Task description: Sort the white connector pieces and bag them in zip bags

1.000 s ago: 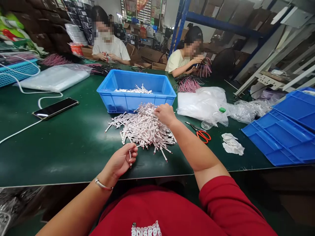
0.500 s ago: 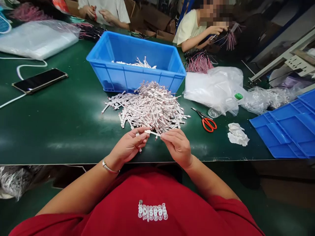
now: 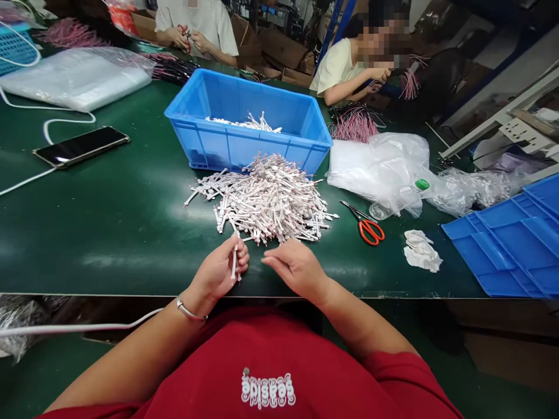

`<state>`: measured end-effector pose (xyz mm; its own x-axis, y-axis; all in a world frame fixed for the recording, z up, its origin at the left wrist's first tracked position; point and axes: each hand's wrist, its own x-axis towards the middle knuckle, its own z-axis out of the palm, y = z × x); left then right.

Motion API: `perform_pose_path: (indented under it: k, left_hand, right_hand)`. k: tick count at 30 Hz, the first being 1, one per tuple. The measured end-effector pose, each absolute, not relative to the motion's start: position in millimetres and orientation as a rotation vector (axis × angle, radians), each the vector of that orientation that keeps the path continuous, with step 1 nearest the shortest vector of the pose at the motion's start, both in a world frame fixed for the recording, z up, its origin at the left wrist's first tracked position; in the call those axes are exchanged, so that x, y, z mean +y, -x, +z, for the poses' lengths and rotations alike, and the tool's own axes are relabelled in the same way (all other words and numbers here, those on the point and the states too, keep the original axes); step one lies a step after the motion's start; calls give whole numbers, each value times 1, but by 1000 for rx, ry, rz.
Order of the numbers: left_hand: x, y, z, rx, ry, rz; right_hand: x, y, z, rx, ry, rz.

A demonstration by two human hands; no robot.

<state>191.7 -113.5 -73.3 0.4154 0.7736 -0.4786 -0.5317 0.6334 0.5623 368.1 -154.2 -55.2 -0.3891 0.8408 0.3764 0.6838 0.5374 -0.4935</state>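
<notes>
A heap of small white and pink stick-like parts (image 3: 266, 198) lies on the green table (image 3: 109, 233) in front of a blue bin (image 3: 248, 125) that holds more of them. My left hand (image 3: 218, 270) is closed around one or two of these sticks (image 3: 234, 262), held upright near the table's front edge. My right hand (image 3: 294, 267) hovers just to the right of it, palm down, fingers loosely together, nothing visible in them. Both hands are just short of the heap.
Orange-handled scissors (image 3: 369, 227) and crumpled white paper (image 3: 419, 250) lie to the right, with plastic bags (image 3: 384, 169) and blue trays (image 3: 506, 244) beyond. A phone (image 3: 81, 145) on a white cable rests at left. Two people work with pink wires across the table.
My right hand drew back from the heap, met the left with a stick between them, then let go; the left hand now holds the sticks alone. The view dipped towards the table.
</notes>
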Motion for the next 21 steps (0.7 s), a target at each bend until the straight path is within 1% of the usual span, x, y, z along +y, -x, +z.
perform_pose_path:
  k: [2, 4, 9, 12, 16, 18, 21]
  left_hand:
    - [-111, -190, -71, 859, -246, 866]
    - [-110, -188, -68, 915, -163, 867]
    - [-113, -176, -62, 874, -80, 876]
    - [-117, -164, -60, 940, -47, 920]
    - [-119, -149, -60, 971, -12, 985]
    - [-119, -143, -60, 961, 2, 1012]
    - [-118, -136, -61, 896, 13, 1009]
  right_hand:
    - [-143, -365, -52, -2168, 1387, 123]
    - [-133, -359, -49, -2226, 1507, -6]
    - [-103, -329, -44, -2418, 1569, -101]
    - [-75, -307, -43, -2669, 1478, -81]
    - [-44, -282, -51, -2953, 1173, -157]
    - [-36, -278, -56, -3005, 1089, -183]
    - [-36, -288, -59, -2919, 1128, -112]
